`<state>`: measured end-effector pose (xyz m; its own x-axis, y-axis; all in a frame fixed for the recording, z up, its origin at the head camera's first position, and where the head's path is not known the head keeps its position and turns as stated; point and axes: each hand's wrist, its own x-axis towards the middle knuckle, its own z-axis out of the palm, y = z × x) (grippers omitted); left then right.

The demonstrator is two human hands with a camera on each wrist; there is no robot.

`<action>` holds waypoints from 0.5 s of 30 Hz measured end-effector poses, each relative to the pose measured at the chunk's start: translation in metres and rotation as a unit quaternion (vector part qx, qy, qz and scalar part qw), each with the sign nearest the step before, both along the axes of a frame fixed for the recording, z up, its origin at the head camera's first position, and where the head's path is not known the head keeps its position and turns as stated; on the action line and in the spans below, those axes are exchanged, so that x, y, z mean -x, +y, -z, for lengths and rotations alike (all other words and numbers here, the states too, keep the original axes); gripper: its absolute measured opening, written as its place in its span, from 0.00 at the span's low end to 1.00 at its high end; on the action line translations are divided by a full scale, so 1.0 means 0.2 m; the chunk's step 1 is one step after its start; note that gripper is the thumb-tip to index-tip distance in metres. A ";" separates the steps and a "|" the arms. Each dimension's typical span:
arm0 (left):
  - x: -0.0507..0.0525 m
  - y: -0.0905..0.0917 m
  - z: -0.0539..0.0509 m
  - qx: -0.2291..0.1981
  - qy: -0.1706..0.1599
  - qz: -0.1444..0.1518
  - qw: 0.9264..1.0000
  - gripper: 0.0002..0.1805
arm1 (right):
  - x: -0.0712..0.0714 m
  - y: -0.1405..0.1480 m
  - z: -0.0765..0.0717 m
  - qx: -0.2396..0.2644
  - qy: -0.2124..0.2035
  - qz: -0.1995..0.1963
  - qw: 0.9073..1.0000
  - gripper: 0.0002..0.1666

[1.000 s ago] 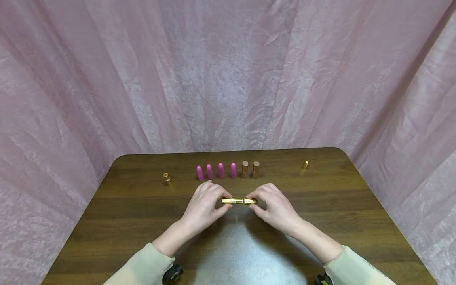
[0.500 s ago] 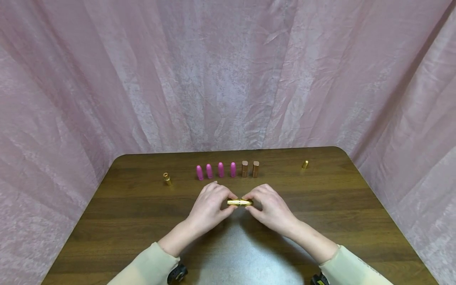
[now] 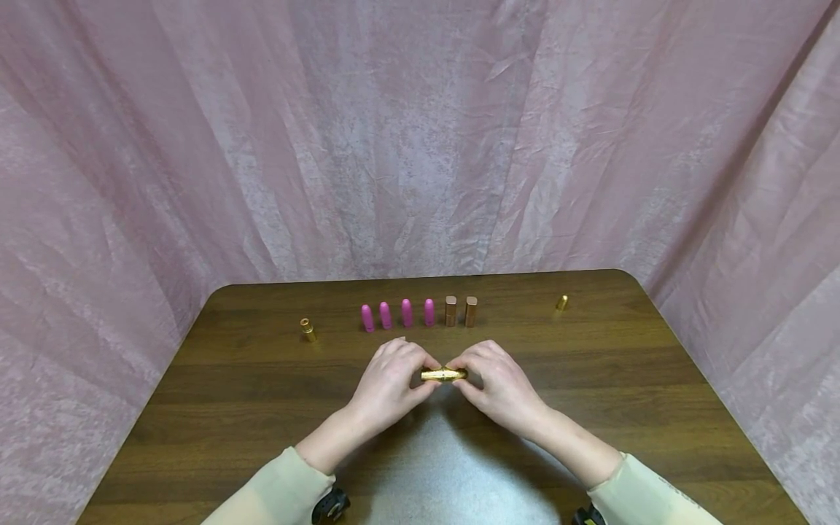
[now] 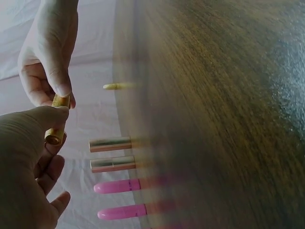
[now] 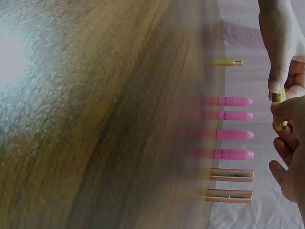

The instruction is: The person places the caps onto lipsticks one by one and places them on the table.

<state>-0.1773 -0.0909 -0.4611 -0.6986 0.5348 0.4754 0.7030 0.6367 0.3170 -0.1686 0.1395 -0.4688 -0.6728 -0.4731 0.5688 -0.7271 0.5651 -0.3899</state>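
Note:
Both hands meet over the middle of the table on a gold lipstick [image 3: 443, 375], held level. My left hand [image 3: 392, 378] pinches its base between thumb and fingers. My right hand [image 3: 502, 380] pinches the rounded cap at the other end. Base and cap touch end to end, with no gap visible in the head view. In the left wrist view, the hollow-looking bottom end of the lipstick [image 4: 54, 138] shows below the left thumb. The right wrist view shows the rounded cap [image 5: 280, 125] beside the right fingers; the fingers partly hide the seam.
Several pink lipsticks [image 3: 407, 313] stand in a row behind the hands, with two rose-gold lipsticks [image 3: 470, 312] at its right end. An uncapped gold lipstick base [image 3: 308, 330] stands left on the wooden table [image 3: 230, 408]; a small gold cap [image 3: 562, 302] stands far right. Pink curtains [image 3: 420, 146] hang behind.
The hands have come together, closing the gap between the lipstick base and its cap. Over the last half second they have shifted only slightly. The standing lipsticks have stayed put.

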 end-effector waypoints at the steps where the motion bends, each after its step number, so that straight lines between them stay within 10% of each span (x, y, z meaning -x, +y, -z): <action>1: 0.00 0.00 0.00 0.003 -0.001 -0.002 1.000 0.12 | 0.00 0.00 0.00 0.001 0.000 0.001 1.000 0.17; 9: 0.00 -0.03 0.02 0.056 0.001 -0.030 0.998 0.13 | -0.01 -0.03 -0.01 0.008 -0.010 -0.006 1.000 0.17; 15: 0.04 -0.17 0.07 0.015 -0.064 -0.093 0.994 0.13 | -0.02 -0.01 -0.02 -0.003 -0.033 0.007 0.999 0.21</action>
